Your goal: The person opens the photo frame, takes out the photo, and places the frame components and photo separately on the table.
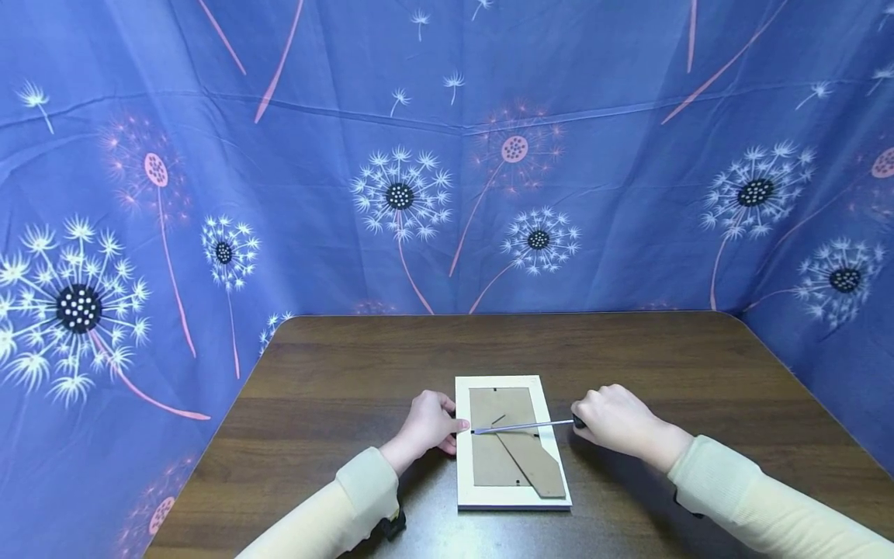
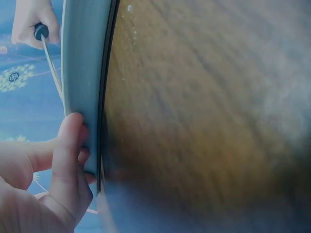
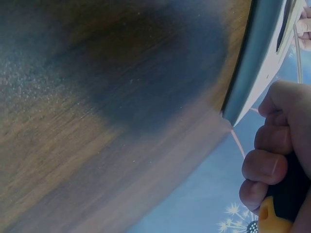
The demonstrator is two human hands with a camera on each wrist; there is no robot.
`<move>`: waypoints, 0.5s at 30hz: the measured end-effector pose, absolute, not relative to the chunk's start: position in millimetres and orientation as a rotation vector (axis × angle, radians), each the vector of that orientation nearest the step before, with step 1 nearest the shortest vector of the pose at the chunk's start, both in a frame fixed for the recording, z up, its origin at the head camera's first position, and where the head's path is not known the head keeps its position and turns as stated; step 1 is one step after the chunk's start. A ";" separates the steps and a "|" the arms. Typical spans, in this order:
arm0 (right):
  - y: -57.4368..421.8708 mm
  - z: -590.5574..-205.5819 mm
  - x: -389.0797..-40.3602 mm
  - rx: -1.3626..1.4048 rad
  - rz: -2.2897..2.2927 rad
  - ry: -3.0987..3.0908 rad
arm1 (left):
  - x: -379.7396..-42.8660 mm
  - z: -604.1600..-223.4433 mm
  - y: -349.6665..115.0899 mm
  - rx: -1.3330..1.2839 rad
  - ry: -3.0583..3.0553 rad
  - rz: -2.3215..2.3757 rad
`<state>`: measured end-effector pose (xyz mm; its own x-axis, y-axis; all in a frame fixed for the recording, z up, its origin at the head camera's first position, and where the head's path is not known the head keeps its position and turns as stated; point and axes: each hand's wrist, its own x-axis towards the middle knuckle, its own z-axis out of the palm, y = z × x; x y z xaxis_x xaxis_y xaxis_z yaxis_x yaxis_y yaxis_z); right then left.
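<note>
A white picture frame [image 1: 489,498] lies face down on the table, its brown backing board [image 1: 489,462] and angled easel stand [image 1: 543,467] facing up. Small dark tabs sit along the backing's edges. My left hand [image 1: 429,423] holds the frame's left edge, thumb on the border and fingers against the side. My right hand [image 1: 618,419] grips a screwdriver [image 1: 527,425] by its handle; the black and yellow handle [image 3: 291,191] shows in the right wrist view. The metal shaft crosses above the backing, its tip at the tab on the left inner edge. Whether tip and tab touch is too small to tell.
The dark wooden table [image 1: 349,365] reaches back to a blue curtain [image 1: 314,194] printed with dandelions, which also hangs along both sides. A dark strapped device [image 1: 394,525] shows below the left sleeve.
</note>
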<state>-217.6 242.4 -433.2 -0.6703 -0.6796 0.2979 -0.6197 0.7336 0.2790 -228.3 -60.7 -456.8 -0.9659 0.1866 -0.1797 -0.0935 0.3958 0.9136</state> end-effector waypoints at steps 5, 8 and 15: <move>241.6 -432.8 -218.4 1.001 -0.223 -2.569 | -229.7 -457.3 -60.3 0.076 2.412 1.586; 241.9 -433.9 -218.8 0.997 -0.221 -2.574 | -230.6 -457.9 -59.7 0.070 2.412 1.581; 242.5 -440.0 -219.8 1.003 -0.219 -2.563 | -231.0 -457.1 -59.4 0.088 2.421 1.565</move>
